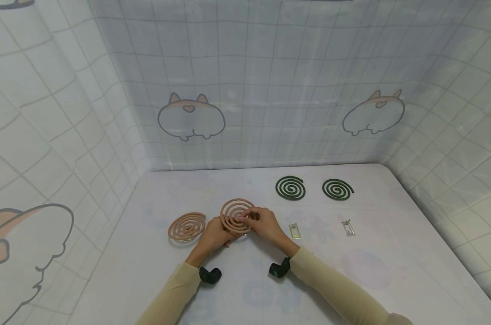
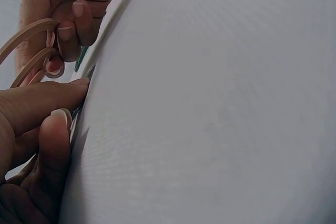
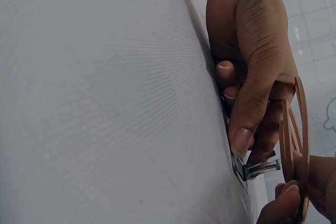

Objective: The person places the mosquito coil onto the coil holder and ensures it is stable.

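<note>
My right hand (image 1: 267,223) pinches a brown mosquito coil (image 1: 232,216) near its centre and holds it tilted above the table. Low beside it, my left hand (image 1: 215,234) grips a small metal coil stand (image 3: 262,168) at the tabletop. In the right wrist view, the stand's raised prongs point towards the coil; whether they touch it I cannot tell. To the left, a second brown mosquito coil (image 1: 186,227) sits slightly raised, with a bit of metal stand (image 1: 187,240) showing beneath. Fingers partly hide the held coil's centre.
Two green mosquito coils (image 1: 290,188) lie flat at the back right of the white table (image 1: 245,293). Nearer than these are two more metal stands, one gold-toned (image 1: 294,231) and one silvery (image 1: 349,228). Grid-patterned cloth walls (image 1: 270,81) enclose the back and sides.
</note>
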{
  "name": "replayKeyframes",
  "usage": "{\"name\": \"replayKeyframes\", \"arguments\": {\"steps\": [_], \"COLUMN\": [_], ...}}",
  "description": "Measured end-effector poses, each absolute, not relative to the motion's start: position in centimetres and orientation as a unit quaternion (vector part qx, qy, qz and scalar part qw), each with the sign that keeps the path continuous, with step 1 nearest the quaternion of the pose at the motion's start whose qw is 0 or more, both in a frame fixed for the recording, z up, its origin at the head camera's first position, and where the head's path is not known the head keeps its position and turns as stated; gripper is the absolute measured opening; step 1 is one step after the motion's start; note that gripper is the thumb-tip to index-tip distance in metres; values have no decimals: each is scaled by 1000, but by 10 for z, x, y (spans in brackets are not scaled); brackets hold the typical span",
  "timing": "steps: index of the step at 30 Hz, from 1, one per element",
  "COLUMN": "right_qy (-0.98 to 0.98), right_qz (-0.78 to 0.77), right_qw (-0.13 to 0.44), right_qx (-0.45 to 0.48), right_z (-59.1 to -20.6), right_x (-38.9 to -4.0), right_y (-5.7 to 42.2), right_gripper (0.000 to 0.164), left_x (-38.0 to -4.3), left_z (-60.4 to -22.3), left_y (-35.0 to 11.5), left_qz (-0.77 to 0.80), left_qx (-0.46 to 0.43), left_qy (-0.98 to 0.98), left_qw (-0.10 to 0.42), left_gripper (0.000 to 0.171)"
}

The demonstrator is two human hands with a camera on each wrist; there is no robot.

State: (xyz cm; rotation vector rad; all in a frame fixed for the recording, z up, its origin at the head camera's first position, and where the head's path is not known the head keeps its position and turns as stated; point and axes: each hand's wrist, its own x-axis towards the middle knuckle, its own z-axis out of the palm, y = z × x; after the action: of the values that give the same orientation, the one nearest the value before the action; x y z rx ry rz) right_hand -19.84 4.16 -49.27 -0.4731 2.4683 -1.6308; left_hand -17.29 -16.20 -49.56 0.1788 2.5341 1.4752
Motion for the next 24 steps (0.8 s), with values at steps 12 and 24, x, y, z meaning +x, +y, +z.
{"name": "replayKeyframes", "arguments": {"steps": [12, 24], "right_qy": [834, 835], "right_qz": [-524, -524], "right_qw": [78, 75], "right_qx": [-157, -152], "right_z": [-495, -493], "right_x": [-199, -200], "right_y": [44, 44], "right_gripper": [10, 9], "left_x": [-174, -173], "left_z": [-498, -499], "left_y": [-162, -162], "left_qz": [512, 497], "left_qx": [50, 51], "left_qy": [851, 860], "left_qw": [105, 99], "left_gripper": [19, 18]}}
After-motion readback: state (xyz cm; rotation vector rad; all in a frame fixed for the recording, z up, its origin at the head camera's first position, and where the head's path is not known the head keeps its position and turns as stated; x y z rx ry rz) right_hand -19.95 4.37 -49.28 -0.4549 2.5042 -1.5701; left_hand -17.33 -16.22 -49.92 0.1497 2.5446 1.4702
